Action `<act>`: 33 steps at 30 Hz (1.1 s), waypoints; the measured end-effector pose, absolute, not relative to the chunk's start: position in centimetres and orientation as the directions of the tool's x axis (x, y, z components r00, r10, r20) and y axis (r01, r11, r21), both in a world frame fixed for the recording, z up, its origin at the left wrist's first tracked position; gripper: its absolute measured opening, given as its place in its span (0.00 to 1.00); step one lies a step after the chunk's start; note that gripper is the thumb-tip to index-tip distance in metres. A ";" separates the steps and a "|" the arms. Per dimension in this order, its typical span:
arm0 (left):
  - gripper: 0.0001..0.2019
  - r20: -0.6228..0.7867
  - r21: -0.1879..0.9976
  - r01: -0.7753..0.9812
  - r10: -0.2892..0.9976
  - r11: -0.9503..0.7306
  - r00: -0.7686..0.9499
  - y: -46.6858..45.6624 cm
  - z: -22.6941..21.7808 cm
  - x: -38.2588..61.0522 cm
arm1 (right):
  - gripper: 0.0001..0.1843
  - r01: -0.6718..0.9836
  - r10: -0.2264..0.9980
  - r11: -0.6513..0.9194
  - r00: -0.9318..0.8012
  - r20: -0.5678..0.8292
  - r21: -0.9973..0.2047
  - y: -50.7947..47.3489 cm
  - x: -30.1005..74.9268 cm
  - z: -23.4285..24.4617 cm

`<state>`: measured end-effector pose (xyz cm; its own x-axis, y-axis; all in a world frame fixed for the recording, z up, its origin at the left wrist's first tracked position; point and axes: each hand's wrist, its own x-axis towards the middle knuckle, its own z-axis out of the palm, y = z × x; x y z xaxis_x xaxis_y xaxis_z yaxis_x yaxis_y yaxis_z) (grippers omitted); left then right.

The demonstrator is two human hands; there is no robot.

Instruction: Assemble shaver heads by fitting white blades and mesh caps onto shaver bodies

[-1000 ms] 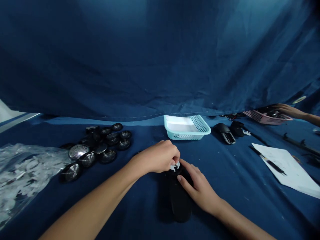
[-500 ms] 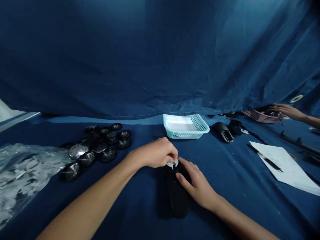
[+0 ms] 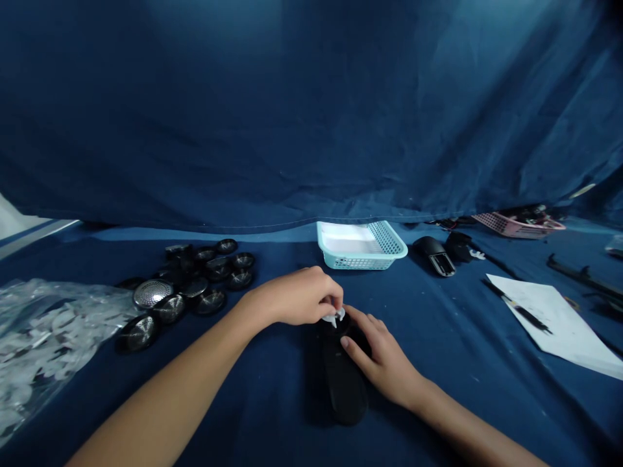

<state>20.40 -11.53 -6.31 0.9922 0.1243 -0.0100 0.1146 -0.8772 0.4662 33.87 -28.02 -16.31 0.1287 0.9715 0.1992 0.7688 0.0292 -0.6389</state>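
Between the fingertips of my left hand (image 3: 311, 297) is a small white plastic piece (image 3: 335, 318), pinched over the far end of a long black housing (image 3: 344, 383). The housing lies lengthwise on the blue cloth, its rounded end towards me. My right hand (image 3: 382, 355) is wrapped round the housing's right side near that far end, thumb on top and index finger reaching towards the white piece. My left fingers hide part of the white piece and the spot under it.
To the left lie several round black mesh caps (image 3: 209, 269) and a clear bag (image 3: 58, 344) of white pieces. A light-blue basket (image 3: 363, 261) stands ahead. On the right are a black housing (image 3: 434, 256), a white sheet (image 3: 559, 318) with a pen-like tool, and a pink basket (image 3: 523, 227).
My left hand has shifted very slightly left with the white piece. At the far right, another person's hand has left the pink basket and is out of view.
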 end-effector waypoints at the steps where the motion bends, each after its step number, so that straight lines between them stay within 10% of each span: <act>1: 0.08 -0.005 0.470 0.113 0.125 -0.875 0.992 -11.5 -6.4 20.5 | 0.25 0.769 0.971 0.028 0.130 0.199 -0.638 -28.0 33.9 -16.3; 33: 0.11 -0.044 0.569 0.068 0.052 -0.820 0.998 -11.0 -6.1 20.6 | 0.25 0.750 0.976 0.037 0.114 0.184 -0.661 -28.2 34.0 -16.6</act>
<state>20.56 -11.02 -6.10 0.9977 0.0521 -0.0442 0.0680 -0.8197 0.5688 34.05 -28.22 -16.57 0.1135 0.9764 0.1839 0.7499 0.0372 -0.6605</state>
